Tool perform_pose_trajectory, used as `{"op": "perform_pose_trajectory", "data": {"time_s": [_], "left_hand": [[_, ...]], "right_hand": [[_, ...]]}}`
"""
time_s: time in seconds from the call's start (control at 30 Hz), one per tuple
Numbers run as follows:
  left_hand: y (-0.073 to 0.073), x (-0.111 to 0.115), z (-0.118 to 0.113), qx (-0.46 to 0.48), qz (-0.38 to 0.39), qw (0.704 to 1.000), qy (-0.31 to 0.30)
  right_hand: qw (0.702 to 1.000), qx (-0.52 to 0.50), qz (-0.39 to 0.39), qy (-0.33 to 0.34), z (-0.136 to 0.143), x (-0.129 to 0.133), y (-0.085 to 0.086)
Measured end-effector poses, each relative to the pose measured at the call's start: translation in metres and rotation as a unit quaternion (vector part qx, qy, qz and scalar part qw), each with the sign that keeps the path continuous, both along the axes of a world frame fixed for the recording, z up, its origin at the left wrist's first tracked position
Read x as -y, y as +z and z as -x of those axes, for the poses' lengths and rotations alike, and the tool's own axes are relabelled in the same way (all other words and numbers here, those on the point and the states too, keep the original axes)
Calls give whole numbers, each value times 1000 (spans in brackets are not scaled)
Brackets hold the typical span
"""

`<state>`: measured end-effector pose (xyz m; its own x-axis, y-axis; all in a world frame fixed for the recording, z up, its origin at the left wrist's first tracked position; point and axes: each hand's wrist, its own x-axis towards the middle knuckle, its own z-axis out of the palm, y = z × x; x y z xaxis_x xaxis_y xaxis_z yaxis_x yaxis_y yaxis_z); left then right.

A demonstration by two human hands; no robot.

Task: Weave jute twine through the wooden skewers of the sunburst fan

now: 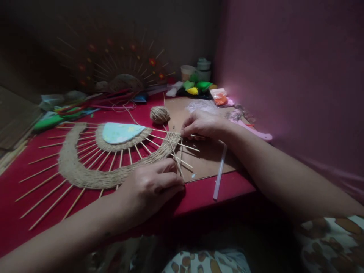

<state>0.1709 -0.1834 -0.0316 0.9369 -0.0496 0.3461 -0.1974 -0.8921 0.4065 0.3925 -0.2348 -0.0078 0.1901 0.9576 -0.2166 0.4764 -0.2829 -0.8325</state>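
Note:
A half-round woven piece (93,178) lies on the red table, with thin wooden sticks (42,187) fanning out through two bands of twine. Pale blue patterned material (121,132) covers its inner half circle. My left hand (156,182) is closed in a pinch on the twine (179,167), below the band's right end. At that end, my right hand (199,125) has its fingers closed at the edge of the weave, around a stick; its fingertips are partly hidden. A ball of twine (159,115) rests just behind the band.
Brown cardboard (204,159) lies under the right end, and a glue stick (220,174) crosses its front edge. Behind are a pink-handled tool (256,132), coloured packets (203,86), cups (187,72), green scissors (48,122) and another stick fan with red flowers (152,61). A pink wall (292,76) bounds the right.

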Motion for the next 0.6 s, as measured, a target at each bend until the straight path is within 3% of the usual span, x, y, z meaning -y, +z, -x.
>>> {"op": "perform_pose_trajectory", "data": {"time_s": [0.13, 0.37, 0.6], "left_hand": [[-4, 0, 0, -3, -40, 999, -5], [-6, -4, 0, 36, -148, 985, -77], [-2, -6, -2, 31, -133, 982, -134]], "right_hand": [[1000, 4, 3, 1, 1, 0, 1], [1000, 10, 6, 1, 2, 1, 3], [1000, 9, 15, -1, 2, 1, 3]]}}
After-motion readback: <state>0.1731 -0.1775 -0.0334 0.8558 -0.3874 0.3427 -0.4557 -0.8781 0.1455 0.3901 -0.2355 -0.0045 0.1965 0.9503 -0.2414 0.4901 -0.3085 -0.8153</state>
